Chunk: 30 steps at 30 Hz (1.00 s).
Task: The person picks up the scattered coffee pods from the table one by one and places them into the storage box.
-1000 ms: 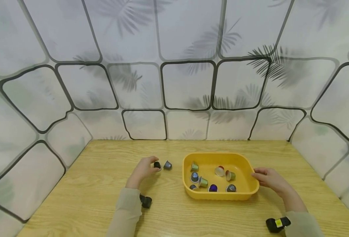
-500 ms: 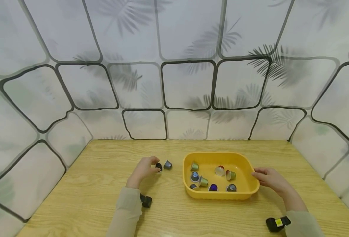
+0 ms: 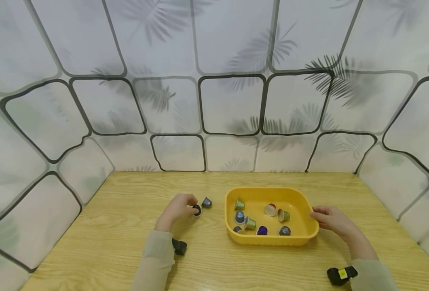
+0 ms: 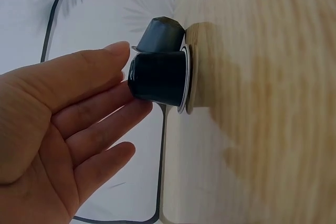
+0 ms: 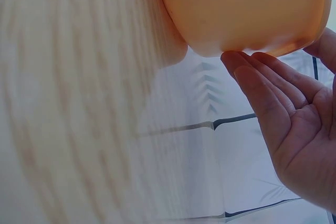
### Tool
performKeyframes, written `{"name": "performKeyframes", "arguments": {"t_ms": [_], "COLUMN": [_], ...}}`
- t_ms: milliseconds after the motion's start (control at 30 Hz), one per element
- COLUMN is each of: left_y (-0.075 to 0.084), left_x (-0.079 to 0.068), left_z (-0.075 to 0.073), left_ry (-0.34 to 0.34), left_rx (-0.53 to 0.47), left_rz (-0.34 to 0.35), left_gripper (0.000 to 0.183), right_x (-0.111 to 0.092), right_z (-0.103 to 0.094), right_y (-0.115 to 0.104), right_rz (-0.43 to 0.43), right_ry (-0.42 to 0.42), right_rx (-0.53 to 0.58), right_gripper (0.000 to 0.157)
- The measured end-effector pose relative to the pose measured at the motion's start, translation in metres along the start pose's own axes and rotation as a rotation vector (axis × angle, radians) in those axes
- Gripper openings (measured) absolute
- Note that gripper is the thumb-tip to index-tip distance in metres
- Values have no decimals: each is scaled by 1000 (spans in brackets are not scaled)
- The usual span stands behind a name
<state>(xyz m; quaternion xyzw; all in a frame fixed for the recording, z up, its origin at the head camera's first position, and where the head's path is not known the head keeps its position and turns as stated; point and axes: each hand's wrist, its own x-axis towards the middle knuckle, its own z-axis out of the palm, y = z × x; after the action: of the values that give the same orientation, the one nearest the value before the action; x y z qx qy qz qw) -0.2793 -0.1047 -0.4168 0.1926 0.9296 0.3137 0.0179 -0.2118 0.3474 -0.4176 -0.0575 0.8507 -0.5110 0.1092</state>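
A black coffee capsule (image 3: pixel 197 210) stands rim down on the wooden table. My left hand (image 3: pixel 178 211) is beside it, its thumb apart from the capsule and fingertips right at its side in the left wrist view. A second, blue-grey capsule (image 3: pixel 207 202) lies tilted just beyond. At the right, my right hand (image 3: pixel 333 221) holds the end of a yellow plastic basket (image 3: pixel 272 240), thumb at the rim and fingers against the outer wall (image 5: pixel 252 9). Inside the basket lie several capsules, among them a green one (image 3: pixel 250 223) and a purple one (image 3: pixel 262 230).
The wooden table (image 3: pixel 127 242) ends at the back against a patterned fabric wall (image 3: pixel 232 105), with more fabric on both sides. Black wrist cameras (image 3: pixel 179 247) are strapped to both wrists.
The left hand has moved slightly right and toward me with the black capsule, setting it close to the blue-grey one, and its fingers have loosened. The right hand and basket have not moved.
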Motion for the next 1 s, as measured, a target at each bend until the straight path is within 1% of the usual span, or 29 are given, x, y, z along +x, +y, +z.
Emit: {"name": "performKeyframes", "arguments": {"t_ms": [133, 333, 433, 767, 1000], "left_y": [0, -4, -5, -4, -3], "left_x": [0, 2, 2, 1, 1], "left_z": [1, 4, 6, 6, 5], "left_ry": [-24, -86, -91, -98, -104], "left_rx": [-10, -17, -12, 6, -1], "left_rz": [11, 22, 26, 54, 43], "left_gripper": [25, 34, 36, 27, 21], "right_x": [1, 0, 0, 0, 0], "right_z": [0, 0, 0, -1, -1], "right_y": [2, 2, 2, 2, 0], "right_rz": [4, 3, 0, -4, -8], "right_ry": [2, 2, -1, -6, -8], "right_rx": [6, 3, 7, 10, 9], "right_gripper": [55, 55, 55, 56, 55]}}
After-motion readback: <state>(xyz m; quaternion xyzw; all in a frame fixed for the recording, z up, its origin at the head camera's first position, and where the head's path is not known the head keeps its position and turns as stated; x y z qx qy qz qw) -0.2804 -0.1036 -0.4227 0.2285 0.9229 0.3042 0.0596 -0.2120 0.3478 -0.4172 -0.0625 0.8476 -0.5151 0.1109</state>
